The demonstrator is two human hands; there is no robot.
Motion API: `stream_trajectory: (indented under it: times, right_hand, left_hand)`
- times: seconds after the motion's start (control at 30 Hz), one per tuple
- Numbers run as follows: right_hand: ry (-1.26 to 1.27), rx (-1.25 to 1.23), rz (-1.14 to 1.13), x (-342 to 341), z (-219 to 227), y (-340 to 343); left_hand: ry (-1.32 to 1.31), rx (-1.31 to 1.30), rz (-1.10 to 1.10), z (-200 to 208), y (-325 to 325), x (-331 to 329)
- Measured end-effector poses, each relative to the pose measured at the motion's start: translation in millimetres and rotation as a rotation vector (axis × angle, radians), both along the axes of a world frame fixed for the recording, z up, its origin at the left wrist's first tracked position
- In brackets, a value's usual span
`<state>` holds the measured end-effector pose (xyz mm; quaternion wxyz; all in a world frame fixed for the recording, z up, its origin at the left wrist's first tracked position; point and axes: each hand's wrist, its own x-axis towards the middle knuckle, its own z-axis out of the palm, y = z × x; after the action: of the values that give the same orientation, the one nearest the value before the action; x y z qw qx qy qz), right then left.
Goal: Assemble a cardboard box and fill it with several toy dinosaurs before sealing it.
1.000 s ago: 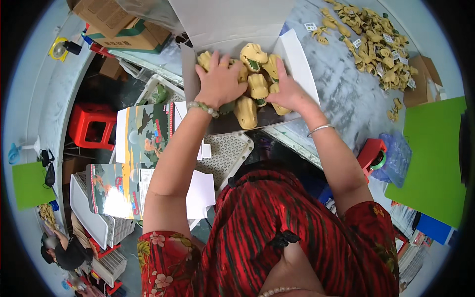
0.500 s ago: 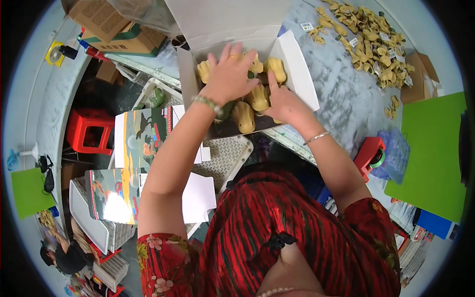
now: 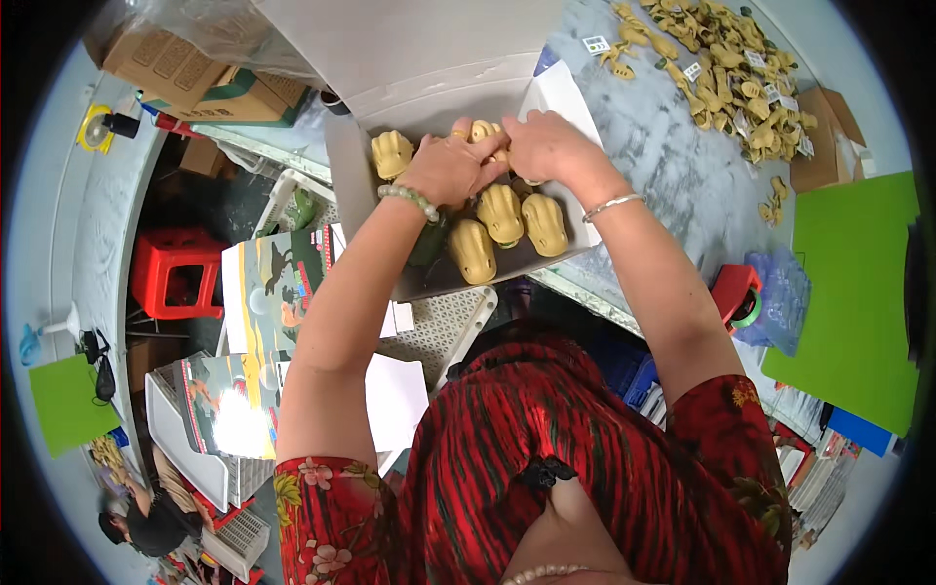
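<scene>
An open white cardboard box (image 3: 570, 97) holds several tan-yellow plastic toys, shaped like animals with rounded snouts; some dark green shows beneath them. Inside it, my left hand (image 3: 453, 168) bends its fingers around a yellow toy (image 3: 483, 130) near the back wall. My right hand (image 3: 551, 148) meets it from the other side, its fingers curled at the same toy and its fingertips partly hidden. In front of my hands lie more toys: one at the front (image 3: 473, 252), one in the middle (image 3: 501, 214), and one at the right (image 3: 545, 224). Another toy (image 3: 392, 154) sits in the back left corner.
A heap of yellow toy pieces (image 3: 731, 88) with white tags covers the table's far right. Printed cartons (image 3: 278, 292) lie at my left over a perforated white crate (image 3: 444, 312). A red stool (image 3: 178, 273) stands beyond. Brown boxes (image 3: 166, 68) are at the far left.
Both hands have drawn together toward the back of the box. My right hand has left the front right toys and curled its fingers. The box appears slightly lower and further left.
</scene>
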<state>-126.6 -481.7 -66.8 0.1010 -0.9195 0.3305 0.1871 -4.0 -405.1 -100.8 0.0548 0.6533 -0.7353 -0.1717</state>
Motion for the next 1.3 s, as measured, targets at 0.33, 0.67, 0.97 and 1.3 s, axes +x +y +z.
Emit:
stream_trajectory:
  times: [0.33, 0.67, 0.97, 1.3]
  right_hand:
    - [-0.161, -0.081, -0.133, 0, -38, 5]
    - [-0.017, 0.047, -0.098, 2, 26, 1]
    - [-0.357, 0.177, 0.230, 43, -32, 35]
    - [-0.346, 0.210, 0.269, 66, -50, 44]
  left_hand:
    - [0.032, 0.108, -0.017, -4, -12, 8]
    - [-0.208, 0.142, 0.042, 63, 63, 3]
    - [-0.065, 0.056, 0.261, 38, 71, 8]
    - [-0.038, 0.083, 0.333, 21, 95, -16]
